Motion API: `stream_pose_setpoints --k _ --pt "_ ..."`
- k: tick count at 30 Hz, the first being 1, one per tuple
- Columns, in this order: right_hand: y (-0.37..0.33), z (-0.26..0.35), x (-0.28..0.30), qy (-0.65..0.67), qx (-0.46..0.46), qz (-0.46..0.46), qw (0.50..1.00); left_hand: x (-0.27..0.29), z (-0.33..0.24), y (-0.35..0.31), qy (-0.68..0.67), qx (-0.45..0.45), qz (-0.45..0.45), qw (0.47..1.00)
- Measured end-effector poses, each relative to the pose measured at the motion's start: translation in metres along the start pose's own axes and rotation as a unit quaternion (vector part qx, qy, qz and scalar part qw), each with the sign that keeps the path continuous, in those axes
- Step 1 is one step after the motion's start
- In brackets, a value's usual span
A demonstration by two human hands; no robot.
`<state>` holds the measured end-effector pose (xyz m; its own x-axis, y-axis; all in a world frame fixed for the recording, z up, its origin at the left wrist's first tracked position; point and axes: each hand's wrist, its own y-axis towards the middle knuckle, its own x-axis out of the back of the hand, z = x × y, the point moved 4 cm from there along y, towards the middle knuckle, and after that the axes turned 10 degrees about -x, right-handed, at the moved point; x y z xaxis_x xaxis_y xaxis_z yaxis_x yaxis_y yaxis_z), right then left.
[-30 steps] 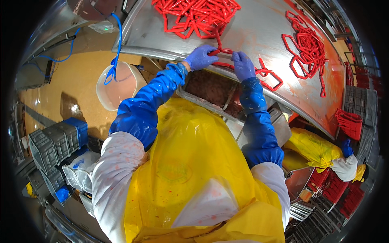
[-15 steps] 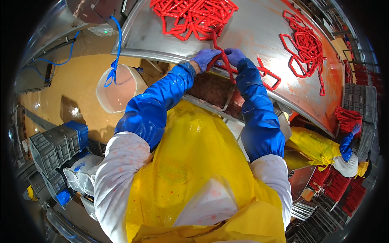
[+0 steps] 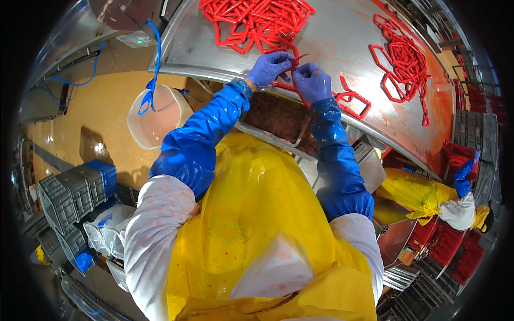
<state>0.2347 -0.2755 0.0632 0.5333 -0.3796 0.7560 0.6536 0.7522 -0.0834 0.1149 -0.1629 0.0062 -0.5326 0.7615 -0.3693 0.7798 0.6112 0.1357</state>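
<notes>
Both grips, left hand [image 3: 269, 66] and right hand [image 3: 312, 81], are pinched on one red sausage link [image 3: 294, 60] at the worktop [image 3: 348, 43] edge, so we're keeping it taut between them.

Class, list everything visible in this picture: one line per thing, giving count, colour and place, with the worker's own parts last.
Sausage chains: two heaps, red; big heap at table top, second heap to the right.
Sausage strand: one, red, near table edge.
Table: one, steel, curved, top.
Tray of dark meat: one, metal, below table edge.
Bucket: one, translucent, blue cord, floor left.
Crates: several, grey and blue, lower left.
Co-worker: one, yellow apron, right.
Apron: one, yellow.
Left hand: purple glove, grip on strand.
Right hand: purple glove, likewise.
</notes>
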Motion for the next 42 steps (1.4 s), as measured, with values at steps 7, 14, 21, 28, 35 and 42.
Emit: stream_pose_setpoints --k 7,14,21,28,35,42 --pt "-0.025 0.009 0.003 0.123 -0.031 0.043 0.991 0.003 -0.010 0.004 0.156 0.066 0.116 0.979" --pt "-0.026 0.003 -0.002 0.113 0.065 -0.031 0.991 -0.001 -0.008 -0.009 0.147 0.002 0.032 0.989" --pt "-0.039 0.033 0.003 0.090 0.250 -0.137 0.954 -0.004 0.005 -0.001 -0.142 0.078 -0.087 0.983" --pt "0.027 -0.011 -0.014 0.114 -0.042 0.034 0.992 -0.008 0.021 -0.006 0.147 -0.029 0.020 0.989" --pt "0.043 -0.045 -0.048 0.318 -0.182 0.210 0.907 -0.024 -0.036 -0.014 0.419 -0.263 0.019 0.869" --pt "0.029 -0.041 -0.051 0.080 0.028 0.166 0.982 -0.009 -0.005 0.018 0.606 -0.249 0.257 0.710"
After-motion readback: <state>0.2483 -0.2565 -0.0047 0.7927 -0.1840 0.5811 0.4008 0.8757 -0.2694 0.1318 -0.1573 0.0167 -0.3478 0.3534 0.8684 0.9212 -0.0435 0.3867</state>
